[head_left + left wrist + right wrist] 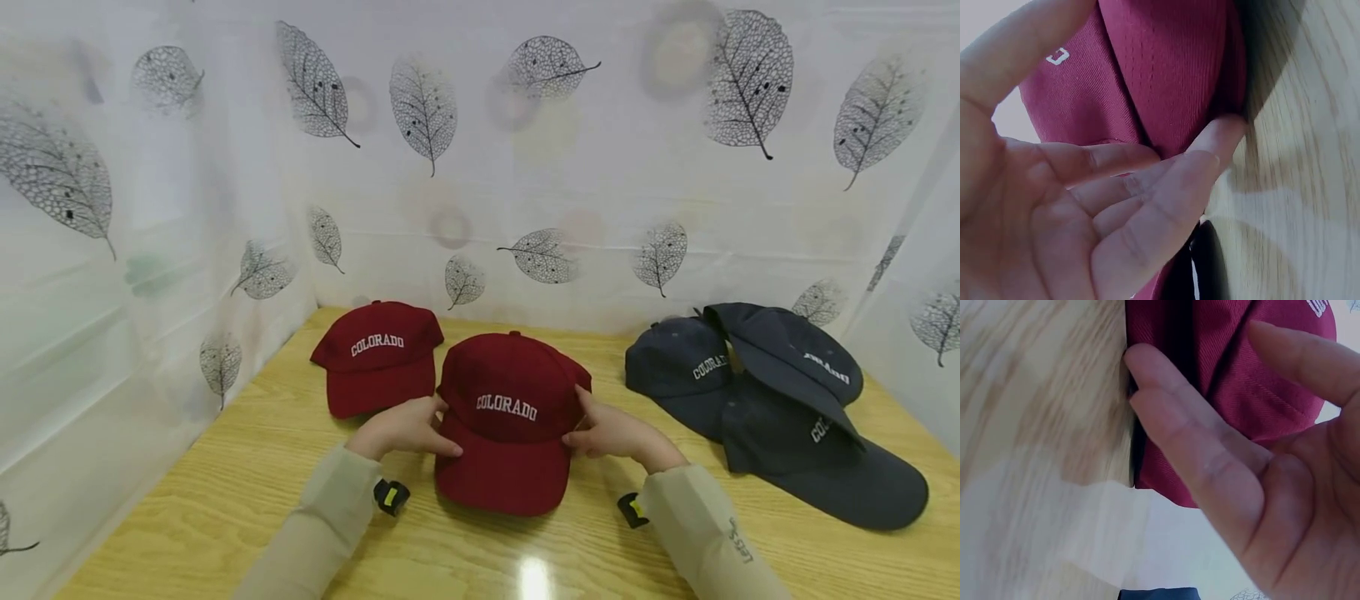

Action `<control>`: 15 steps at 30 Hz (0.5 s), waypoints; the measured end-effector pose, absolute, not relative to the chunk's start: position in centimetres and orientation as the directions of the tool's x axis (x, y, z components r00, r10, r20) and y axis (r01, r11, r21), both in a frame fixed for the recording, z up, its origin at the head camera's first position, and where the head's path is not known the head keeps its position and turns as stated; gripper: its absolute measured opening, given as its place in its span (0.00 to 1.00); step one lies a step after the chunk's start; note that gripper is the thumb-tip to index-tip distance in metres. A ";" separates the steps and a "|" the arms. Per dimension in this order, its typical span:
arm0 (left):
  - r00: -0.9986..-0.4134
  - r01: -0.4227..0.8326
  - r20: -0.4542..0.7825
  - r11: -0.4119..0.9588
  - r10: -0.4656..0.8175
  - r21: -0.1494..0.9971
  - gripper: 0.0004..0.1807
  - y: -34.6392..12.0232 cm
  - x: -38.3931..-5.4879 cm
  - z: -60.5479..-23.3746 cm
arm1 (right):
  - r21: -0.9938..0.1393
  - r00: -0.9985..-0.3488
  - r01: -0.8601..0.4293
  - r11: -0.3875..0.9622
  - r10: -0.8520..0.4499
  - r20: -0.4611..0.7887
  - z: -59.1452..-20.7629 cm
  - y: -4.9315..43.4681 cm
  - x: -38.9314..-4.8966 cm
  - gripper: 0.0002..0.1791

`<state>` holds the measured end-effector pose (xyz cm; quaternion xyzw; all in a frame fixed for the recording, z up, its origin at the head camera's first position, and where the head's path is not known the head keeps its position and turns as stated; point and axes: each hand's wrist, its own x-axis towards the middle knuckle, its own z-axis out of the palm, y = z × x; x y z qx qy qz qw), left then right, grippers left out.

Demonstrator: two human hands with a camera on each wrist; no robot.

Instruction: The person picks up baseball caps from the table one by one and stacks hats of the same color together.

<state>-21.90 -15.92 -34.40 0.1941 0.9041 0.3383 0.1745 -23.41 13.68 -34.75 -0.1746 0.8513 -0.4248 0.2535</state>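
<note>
A dark red baseball cap [510, 392] with white COLORADO lettering sits at the middle of the table, its brim toward me. My left hand [408, 429] touches its left side, thumb along the brim's edge. On the opposite side is my right hand [618, 429], with fingertips at the crown and brim edge. In the left wrist view, the fingers [1147, 225] lie fairly straight beside the red cloth, close to the tabletop. Extended fingers [1191, 437] also reach along the cap in the right wrist view, thumb spread apart from them.
Another red COLORADO cap [382, 358] rests behind and left of the middle one. To the right, several dark navy caps overlap in a pile, one brim [870, 492] pointing toward the right edge. A leaf-patterned white curtain [480, 192] borders the wooden table [225, 500].
</note>
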 end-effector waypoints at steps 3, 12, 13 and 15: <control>-0.859 0.234 -0.190 0.695 0.475 0.680 0.26 -15.9 -21.9 -34.4 | -0.821 -0.802 -0.085 0.565 -0.527 -0.280 -34.9 13.9 -23.5 0.47; -0.882 0.401 -0.057 0.809 0.467 0.430 0.25 -14.0 -19.7 -32.7 | -0.674 -0.921 -0.220 0.706 -0.378 -0.095 -33.9 14.1 -23.6 0.25; -0.864 0.448 -0.037 0.802 0.501 0.396 0.26 -13.6 -19.3 -32.5 | -0.650 -0.934 -0.243 0.720 -0.354 -0.043 -33.6 14.2 -23.6 0.22; -0.823 0.534 -0.009 0.778 0.569 0.332 0.29 -12.8 -18.3 -32.1 | -0.617 -0.945 -0.293 0.730 -0.321 0.068 -32.9 14.2 -23.6 0.18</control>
